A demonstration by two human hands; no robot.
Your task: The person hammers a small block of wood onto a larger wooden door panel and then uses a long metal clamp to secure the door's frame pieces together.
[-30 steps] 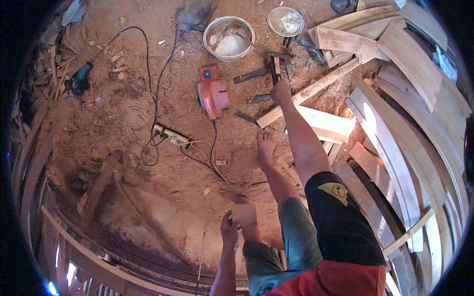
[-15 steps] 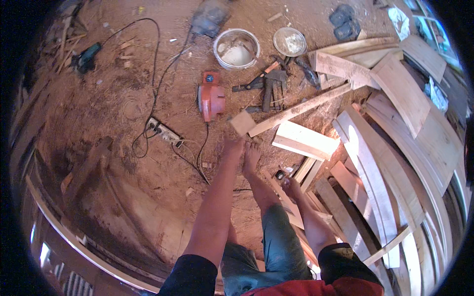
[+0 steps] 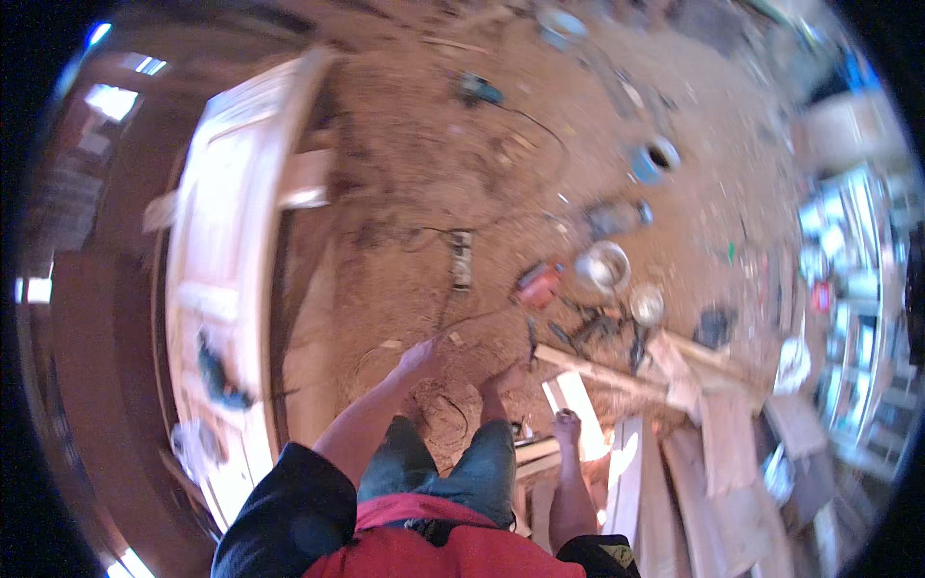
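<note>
In the lower centre, the wooden block (image 3: 579,397) is pale cream; above it, the power tool (image 3: 540,285) is orange-red. Below, the shirt (image 3: 434,554) is red with black sleeves (image 3: 294,506).

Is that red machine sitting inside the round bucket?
No, the red machine lies on the dusty ground, just left of the round bucket.
</note>
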